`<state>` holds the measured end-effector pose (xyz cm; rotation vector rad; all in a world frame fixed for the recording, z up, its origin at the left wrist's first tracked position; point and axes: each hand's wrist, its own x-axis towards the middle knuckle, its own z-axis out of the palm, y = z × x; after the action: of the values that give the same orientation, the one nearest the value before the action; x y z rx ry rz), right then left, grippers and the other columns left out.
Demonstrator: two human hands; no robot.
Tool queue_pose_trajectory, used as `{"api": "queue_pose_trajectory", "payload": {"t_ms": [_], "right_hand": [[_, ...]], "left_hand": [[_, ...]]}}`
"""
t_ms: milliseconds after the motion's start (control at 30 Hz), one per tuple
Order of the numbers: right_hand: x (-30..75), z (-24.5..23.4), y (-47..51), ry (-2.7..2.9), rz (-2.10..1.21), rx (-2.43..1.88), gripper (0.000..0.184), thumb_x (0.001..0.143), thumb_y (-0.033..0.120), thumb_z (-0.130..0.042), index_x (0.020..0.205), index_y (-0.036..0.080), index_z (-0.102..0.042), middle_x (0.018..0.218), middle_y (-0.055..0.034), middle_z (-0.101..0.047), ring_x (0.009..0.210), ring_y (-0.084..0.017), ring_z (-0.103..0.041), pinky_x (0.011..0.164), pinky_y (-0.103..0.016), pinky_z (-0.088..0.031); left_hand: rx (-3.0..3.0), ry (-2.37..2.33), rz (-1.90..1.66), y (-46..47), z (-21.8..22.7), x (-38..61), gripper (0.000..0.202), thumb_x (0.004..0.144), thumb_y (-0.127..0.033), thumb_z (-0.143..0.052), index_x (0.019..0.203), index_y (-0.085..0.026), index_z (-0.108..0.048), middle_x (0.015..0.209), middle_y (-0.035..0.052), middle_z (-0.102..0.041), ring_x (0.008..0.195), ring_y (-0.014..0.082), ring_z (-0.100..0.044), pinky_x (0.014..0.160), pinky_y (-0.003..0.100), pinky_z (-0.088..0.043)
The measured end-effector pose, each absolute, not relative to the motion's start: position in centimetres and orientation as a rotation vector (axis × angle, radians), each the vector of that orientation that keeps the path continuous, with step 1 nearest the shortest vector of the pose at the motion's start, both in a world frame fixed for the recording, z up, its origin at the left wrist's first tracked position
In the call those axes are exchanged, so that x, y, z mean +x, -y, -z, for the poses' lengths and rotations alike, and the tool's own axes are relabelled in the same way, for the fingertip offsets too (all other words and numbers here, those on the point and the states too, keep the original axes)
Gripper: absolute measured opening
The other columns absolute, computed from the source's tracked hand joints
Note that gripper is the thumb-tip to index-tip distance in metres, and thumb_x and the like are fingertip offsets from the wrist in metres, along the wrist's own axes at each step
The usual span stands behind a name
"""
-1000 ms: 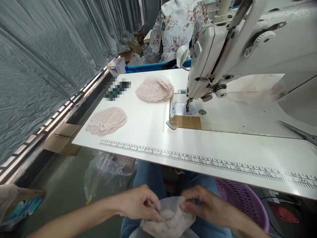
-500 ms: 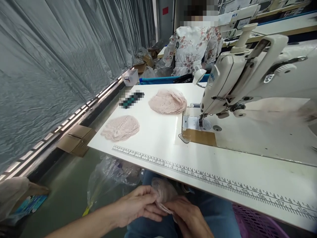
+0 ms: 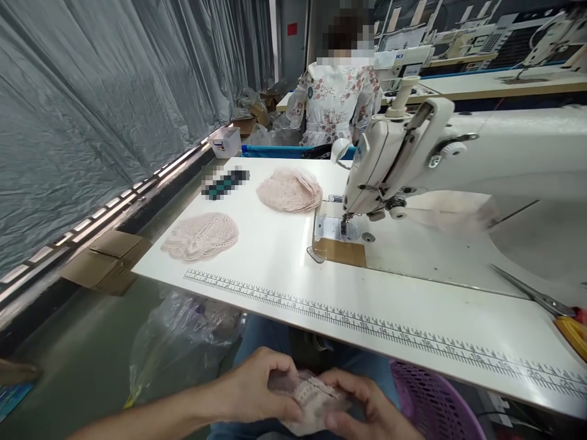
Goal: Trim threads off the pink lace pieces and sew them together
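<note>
Your left hand (image 3: 263, 391) is clamped on one side of a pale pink lace pc (image 3: 312, 404), fingers on top & thumb on the near side; your right hand (image 3: 367, 406) pinches the other side btwn thumb & fingers. The pc is bunched up btwn the two, over your jeans (image 3: 263, 342), just off the near edge of the tabletop (image 3: 270, 263); its exact folds are too blurred to tell. On the tabletop, toward the L end, a flat scalloped lace pc (image 3: 202, 237) lies nr the printed ruler (image 3: 321, 310). Farther back, a stack of pink pcs (image 3: 290, 190) sits just beside the sewing machine (image 3: 380, 159), w/ a dark pixelated item (image 3: 225, 184) to its L. Scissors (image 3: 532, 292) w/ an orange-yellow handle lie at the R. Below the tabletop: a purple basket (image 3: 435, 400) to your R, a clear plastic bag (image 3: 178, 342) to your L. A cardboard box (image 3: 107, 263) is on the far L, nr the grey curtain (image 3: 114, 91). Past the tabletop, a co-worker (image 3: 337, 101) in a floral top has their back to you.
</note>
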<state>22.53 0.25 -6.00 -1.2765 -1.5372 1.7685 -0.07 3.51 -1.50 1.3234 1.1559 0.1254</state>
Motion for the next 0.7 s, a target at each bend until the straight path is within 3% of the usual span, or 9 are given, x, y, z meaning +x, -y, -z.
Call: {"api": "queue_pose_trajectory", "payload": {"t_ms": [133, 267, 333, 433, 500, 567, 700], "right_hand": [[21.9, 5.4, 0.0, 1.652, -1.721, -1.264, 0.046, 0.079, 0.063, -0.056, 0.08, 0.019, -0.069, 0.07, -0.0019, -0.062, 0.07, -0.019, -0.055, 0.068, -0.03, -0.043], [21.5, 4.5, 0.1, 1.676, -1.715, -1.283, 0.04, 0.083, 0.057, -0.056, 0.078, 0.019, -0.068, 0.068, -0.0002, -0.06, 0.07, -0.017, -0.052, 0.07, -0.028, -0.04], [21.5, 4.1, 0.1, 1.567, -1.819, -1.211, 0.042, 0.082, 0.058, -0.057, 0.077, 0.018, -0.065, 0.064, 0.0013, -0.056, 0.064, -0.015, -0.048, 0.064, -0.026, -0.038], [21.7, 3.7, 0.0, 1.403, -1.941, -1.104, 0.044, 0.08, 0.059, -0.058, 0.078, 0.015, -0.061, 0.06, 0.0024, -0.052, 0.059, -0.013, -0.043, 0.058, -0.025, -0.034], [21.9, 3.5, 0.0, 1.393, -1.944, -1.121, 0.042, 0.08, 0.056, -0.059, 0.082, 0.015, -0.063, 0.061, 0.0018, -0.054, 0.06, -0.013, -0.044, 0.059, -0.025, -0.034], [22.1, 3.5, 0.0, 1.424, -1.929, -1.157, 0.04, 0.081, 0.054, -0.059, 0.084, 0.015, -0.064, 0.062, 0.0017, -0.055, 0.061, -0.014, -0.044, 0.061, -0.026, -0.034], [22.5, 4.2, 0.3, 1.38, -1.955, -1.132, 0.037, 0.083, 0.051, -0.061, 0.092, 0.016, -0.063, 0.068, 0.0007, -0.058, 0.065, -0.014, -0.046, 0.064, -0.026, -0.037]], "left_hand": [[1.406, -1.144, -0.149, -2.9, 1.0, 0.4, 0.02, 0.071, -0.034, -0.07, 0.071, -0.014, -0.069, 0.057, -0.0048, -0.05, 0.055, 0.009, -0.043, 0.051, 0.018, -0.03], [1.477, -1.172, -0.136, -2.6, 0.6, 0.2, 0.03, 0.083, -0.039, -0.056, 0.075, -0.014, -0.071, 0.053, -0.0039, -0.049, 0.051, 0.0088, -0.04, 0.05, 0.019, -0.027], [1.496, -1.169, -0.087, -2.5, 0.4, 0.0, 0.028, 0.082, -0.041, -0.059, 0.081, -0.016, -0.072, 0.058, -0.0028, -0.054, 0.057, 0.0107, -0.045, 0.054, 0.019, -0.03], [1.516, -1.21, 0.051, -2.4, -0.1, -0.3, 0.03, 0.066, -0.041, -0.077, 0.089, -0.023, -0.072, 0.08, -0.0011, -0.065, 0.084, 0.0187, -0.054, 0.071, 0.021, -0.036], [1.529, -1.236, 0.12, -2.4, -0.4, -0.4, 0.024, 0.066, -0.036, -0.077, 0.087, -0.024, -0.071, 0.084, -0.0023, -0.067, 0.089, 0.0195, -0.055, 0.08, 0.023, -0.035], [1.542, -1.227, 0.128, -2.5, -0.7, -0.4, 0.01, 0.077, -0.03, -0.067, 0.081, -0.022, -0.07, 0.075, -0.0036, -0.066, 0.077, 0.0152, -0.055, 0.08, 0.023, -0.034], [1.5, -1.103, 0.024, -2.7, -0.5, -0.4, 0.031, 0.089, -0.039, -0.049, 0.078, -0.016, -0.066, 0.056, -0.0039, -0.05, 0.052, 0.0091, -0.04, 0.056, 0.019, -0.031]]}}
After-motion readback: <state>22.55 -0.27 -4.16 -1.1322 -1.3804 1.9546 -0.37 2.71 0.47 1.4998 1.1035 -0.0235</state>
